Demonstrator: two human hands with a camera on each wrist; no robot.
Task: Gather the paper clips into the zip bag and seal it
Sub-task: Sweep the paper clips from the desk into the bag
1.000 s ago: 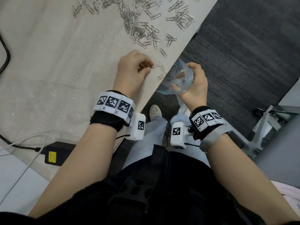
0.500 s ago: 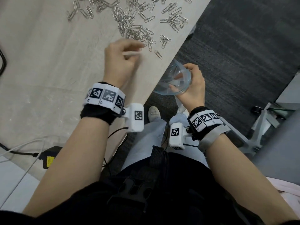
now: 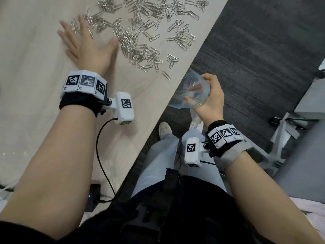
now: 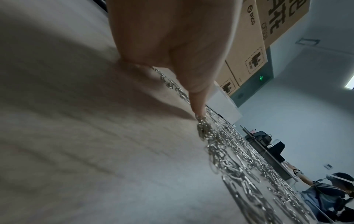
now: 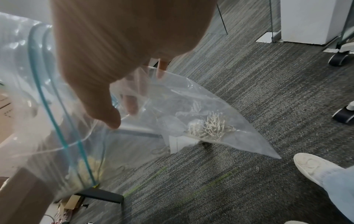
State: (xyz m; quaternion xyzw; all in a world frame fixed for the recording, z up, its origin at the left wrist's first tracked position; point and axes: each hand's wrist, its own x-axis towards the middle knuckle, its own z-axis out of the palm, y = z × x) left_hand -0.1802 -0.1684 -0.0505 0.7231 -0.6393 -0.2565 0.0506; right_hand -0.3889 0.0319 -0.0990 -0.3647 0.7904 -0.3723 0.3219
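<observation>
Steel: paper clips (image 3: 140, 32) lie scattered across the far part of the table (image 3: 44, 129), thickest in a clump just right of the left thumb; a few strays sit near the table edge.
Left hand (image 3: 86, 44): flat on the table, fingers spread and straight, grasping nothing; thumb tip touches the clump in the left wrist view.
Right hand (image 3: 211, 97): fingers and thumb curled round the mouth of the zip bag (image 3: 190, 92), holding it propped wide just below the table edge.
Bag contents: a small pile of clips (image 5: 212, 128) already at the bottom; the bag hangs free over the carpet.
Step, my read: rake the clump toward the edge and into the mouth.
Do it well: keep the palm low and flat, sweep with the hand's edge, small batches, bag rim tucked tight under the table lip.
Risk: one clip (image 5: 257, 168) already lies on the carpet; a gap at the rim will lose more.
Seal: not yet, most clips are still on the table.
</observation>
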